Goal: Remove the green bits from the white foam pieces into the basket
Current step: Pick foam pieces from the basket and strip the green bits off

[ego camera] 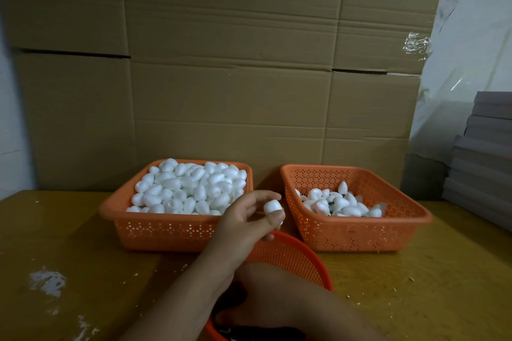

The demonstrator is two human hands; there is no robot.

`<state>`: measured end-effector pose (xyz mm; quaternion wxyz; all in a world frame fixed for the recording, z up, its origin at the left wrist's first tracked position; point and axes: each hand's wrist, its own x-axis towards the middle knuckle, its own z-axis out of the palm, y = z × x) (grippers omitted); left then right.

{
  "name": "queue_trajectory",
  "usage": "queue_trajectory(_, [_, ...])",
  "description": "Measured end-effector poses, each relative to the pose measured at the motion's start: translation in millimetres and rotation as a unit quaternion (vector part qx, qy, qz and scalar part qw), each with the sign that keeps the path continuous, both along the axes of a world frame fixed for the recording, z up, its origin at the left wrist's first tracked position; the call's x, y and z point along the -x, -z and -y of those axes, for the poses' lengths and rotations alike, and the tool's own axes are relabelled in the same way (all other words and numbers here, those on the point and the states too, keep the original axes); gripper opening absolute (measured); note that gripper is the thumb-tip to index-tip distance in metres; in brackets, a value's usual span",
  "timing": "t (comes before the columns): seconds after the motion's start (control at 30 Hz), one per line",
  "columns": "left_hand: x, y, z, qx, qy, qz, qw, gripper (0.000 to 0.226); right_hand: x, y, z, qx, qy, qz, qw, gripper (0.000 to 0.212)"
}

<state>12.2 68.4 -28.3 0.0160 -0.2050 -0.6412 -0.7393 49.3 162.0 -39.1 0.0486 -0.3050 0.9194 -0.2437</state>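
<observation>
Progress judged well advanced: left rectangular basket [177,230] heaped with clean foam pieces [191,188], right rectangular basket [357,232] holding fewer pieces with green bits [331,203], one foam piece [273,207] pinched by left hand [249,219] above near round basket [293,257], right hand [266,304] grip indiscernible.

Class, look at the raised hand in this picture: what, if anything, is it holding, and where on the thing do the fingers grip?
The left hand pinches one white foam piece by its sides, thumb below and fingers above.
</observation>
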Motion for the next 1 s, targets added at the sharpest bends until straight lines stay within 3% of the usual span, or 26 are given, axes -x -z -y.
queue_trajectory(0.4, [-1.7, -3.2, -3.8, -0.015, -0.029, -0.02, 0.999, 0.023, -1.5, -4.1, -1.1, 0.003, -0.001, 0.005, 1.0, 0.04])
queue_trajectory(0.6, [-0.3, -2.5, -0.1, 0.011, -0.068, 0.003, 0.998, 0.06, -2.1, -4.3, -2.1, -0.002, 0.0, 0.016, 1.0, 0.04])
queue_trajectory(0.9, [3.1, -2.8, 1.1, -0.046, -0.036, 0.054, 0.997, 0.019, -2.3, -7.3, -3.9, -0.019, -0.007, -0.001, 1.0, 0.028])
queue_trajectory(1.0, [2.6, -3.5, 2.6, -0.058, -0.007, 0.059, 0.997, 0.018, -0.2, -5.1, -4.6, -0.032, -0.01, -0.009, 0.999, 0.025])
